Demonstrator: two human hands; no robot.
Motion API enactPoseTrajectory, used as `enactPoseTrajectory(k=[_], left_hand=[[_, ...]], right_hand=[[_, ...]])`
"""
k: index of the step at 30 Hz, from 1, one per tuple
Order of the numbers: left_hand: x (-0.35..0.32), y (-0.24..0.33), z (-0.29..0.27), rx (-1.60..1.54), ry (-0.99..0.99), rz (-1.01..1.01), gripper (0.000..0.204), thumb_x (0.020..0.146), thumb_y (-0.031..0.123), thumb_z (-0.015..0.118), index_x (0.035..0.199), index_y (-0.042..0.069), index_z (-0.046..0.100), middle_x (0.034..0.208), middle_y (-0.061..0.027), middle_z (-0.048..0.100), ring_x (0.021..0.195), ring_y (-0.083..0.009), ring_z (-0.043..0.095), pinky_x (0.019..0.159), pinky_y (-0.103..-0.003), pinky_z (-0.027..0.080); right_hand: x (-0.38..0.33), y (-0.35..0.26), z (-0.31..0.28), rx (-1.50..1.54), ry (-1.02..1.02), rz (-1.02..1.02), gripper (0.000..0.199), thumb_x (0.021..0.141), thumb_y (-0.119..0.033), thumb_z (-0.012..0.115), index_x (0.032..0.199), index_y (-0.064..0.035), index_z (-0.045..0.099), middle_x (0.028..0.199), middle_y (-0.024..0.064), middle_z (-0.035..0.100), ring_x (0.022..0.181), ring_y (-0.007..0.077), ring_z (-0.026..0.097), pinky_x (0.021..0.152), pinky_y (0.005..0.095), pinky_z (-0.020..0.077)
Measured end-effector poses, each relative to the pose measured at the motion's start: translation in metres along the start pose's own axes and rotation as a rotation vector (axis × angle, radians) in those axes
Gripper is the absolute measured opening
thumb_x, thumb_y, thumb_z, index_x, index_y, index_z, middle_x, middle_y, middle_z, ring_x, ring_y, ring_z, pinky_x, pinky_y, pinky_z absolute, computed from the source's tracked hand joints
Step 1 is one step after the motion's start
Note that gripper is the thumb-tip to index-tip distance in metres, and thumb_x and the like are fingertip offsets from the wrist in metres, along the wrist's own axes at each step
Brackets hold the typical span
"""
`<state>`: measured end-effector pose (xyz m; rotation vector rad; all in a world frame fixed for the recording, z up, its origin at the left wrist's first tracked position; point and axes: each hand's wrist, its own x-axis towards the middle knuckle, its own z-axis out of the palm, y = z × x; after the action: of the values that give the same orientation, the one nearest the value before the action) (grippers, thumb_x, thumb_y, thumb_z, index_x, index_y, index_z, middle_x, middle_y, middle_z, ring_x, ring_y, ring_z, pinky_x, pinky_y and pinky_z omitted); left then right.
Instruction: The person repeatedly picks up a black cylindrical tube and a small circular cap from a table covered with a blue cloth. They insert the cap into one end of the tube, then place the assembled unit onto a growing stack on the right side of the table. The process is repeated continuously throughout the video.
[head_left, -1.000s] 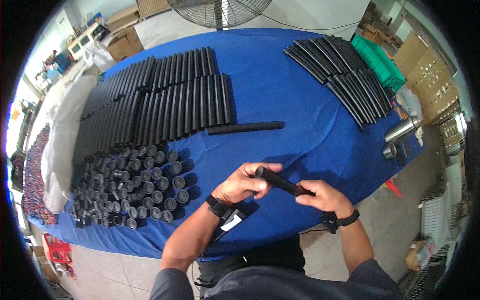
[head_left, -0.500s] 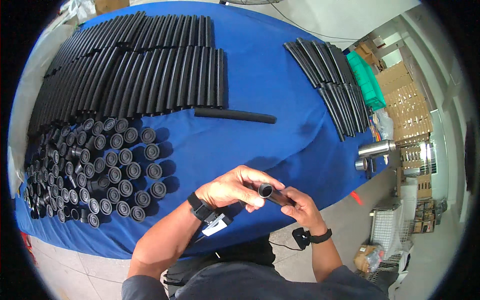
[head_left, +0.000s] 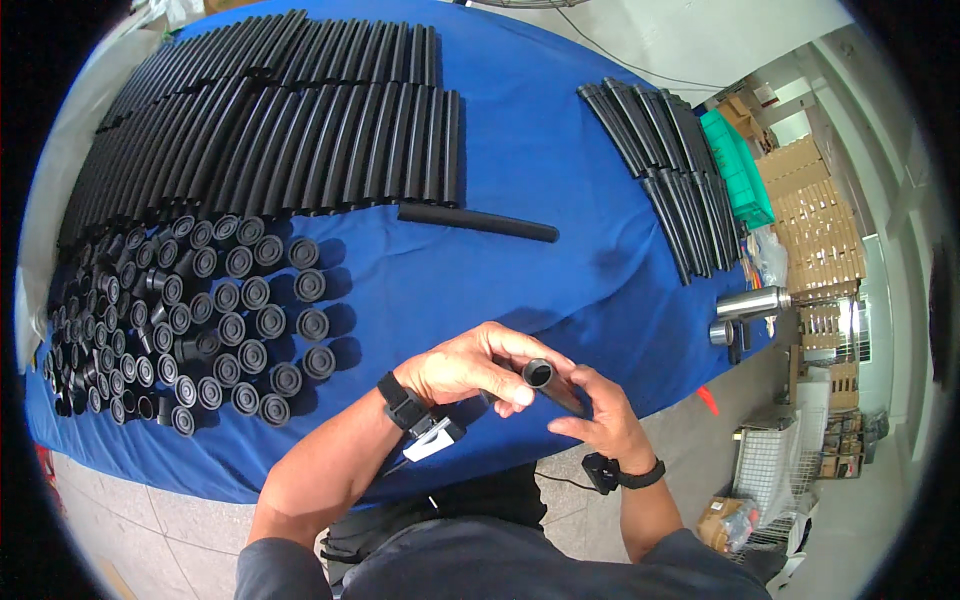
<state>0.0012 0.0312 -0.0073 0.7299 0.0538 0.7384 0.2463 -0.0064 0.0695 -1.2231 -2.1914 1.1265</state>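
Note:
A short-looking black tube (head_left: pixel 562 392) points its open round end up toward me in front of my body. My left hand (head_left: pixel 478 372) is closed round it near that end, thumb on the near side. A dark bit shows under the left palm, too hidden to name. My right hand (head_left: pixel 606 418) is at the tube's lower end, thumb spread away and fingers beside the tube; whether they touch it is hard to see. A single black tube (head_left: pixel 480 222) lies crosswise on the blue cloth (head_left: pixel 520 120) beyond my hands.
Long rows of black tubes (head_left: pixel 330 150) cover the far left. Nearer stand many round black caps (head_left: pixel 254 292). Capped black tubes (head_left: pixel 660 150) lie at the far right beside a green bin (head_left: pixel 735 165). A steel flask (head_left: pixel 752 302) is near the right edge.
My right thumb has come away from the tube and its grip has loosened. The left hand still holds the tube. The whole view has shifted slightly.

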Motion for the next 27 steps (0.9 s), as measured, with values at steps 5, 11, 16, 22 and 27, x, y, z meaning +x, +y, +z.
enactPoseTrajectory(k=[5, 11, 16, 22, 27], left_hand=[[0.001, -0.002, 0.004, -0.024, 0.061, 0.038, 0.042, 0.093, 0.018, 0.073, 0.129, -0.002, 0.066, 0.074, -0.0071, 0.067, 0.063, -0.0142, 0.062, 0.059, -0.028, 0.051], [0.010, -0.010, 0.005, 0.097, 0.190, -0.127, 0.034, 0.101, 0.020, 0.065, 0.130, 0.003, 0.065, 0.081, -0.0048, 0.068, 0.064, -0.0115, 0.061, 0.058, -0.027, 0.050], [0.011, -0.004, 0.015, 0.062, 0.140, 0.040, 0.053, 0.097, 0.014, 0.069, 0.147, 0.011, 0.053, 0.084, -0.0032, 0.068, 0.066, -0.0102, 0.059, 0.061, -0.026, 0.050], [0.003, -0.006, 0.004, 0.081, 0.099, -0.003, 0.054, 0.091, 0.014, 0.077, 0.142, 0.008, 0.059, 0.083, -0.0050, 0.070, 0.069, -0.0103, 0.061, 0.063, -0.026, 0.051], [0.004, -0.001, 0.008, 0.066, 0.114, 0.000, 0.055, 0.093, 0.013, 0.074, 0.145, 0.008, 0.056, 0.085, -0.0090, 0.072, 0.068, -0.0112, 0.061, 0.063, -0.026, 0.050]], right_hand=[[0.008, -0.017, -0.011, -0.367, 0.260, -0.218, 0.038, 0.072, -0.005, 0.084, 0.107, -0.0052, 0.068, 0.099, 0.0116, 0.064, 0.091, 0.0286, 0.063, 0.079, 0.0384, 0.0515], [0.005, 0.002, -0.024, 1.094, 0.632, -0.007, 0.027, 0.093, 0.000, 0.069, 0.119, -0.0036, 0.063, 0.125, 0.0161, 0.065, 0.111, 0.0267, 0.067, 0.096, 0.0420, 0.0593], [-0.010, 0.047, 0.018, 1.826, 0.532, 0.447, 0.024, 0.099, -0.017, 0.067, 0.116, 0.0001, 0.065, 0.109, 0.0129, 0.073, 0.105, 0.0260, 0.071, 0.095, 0.0364, 0.0611], [-0.016, 0.024, 0.020, 1.162, 0.243, 0.606, 0.027, 0.095, -0.026, 0.075, 0.102, -0.0011, 0.065, 0.090, 0.0092, 0.070, 0.076, 0.0172, 0.067, 0.066, 0.0266, 0.0543], [0.000, 0.013, 0.002, -0.455, 0.485, -0.066, 0.045, 0.076, -0.014, 0.089, 0.107, -0.0028, 0.058, 0.089, 0.0080, 0.064, 0.080, 0.0195, 0.064, 0.074, 0.0346, 0.0527]])
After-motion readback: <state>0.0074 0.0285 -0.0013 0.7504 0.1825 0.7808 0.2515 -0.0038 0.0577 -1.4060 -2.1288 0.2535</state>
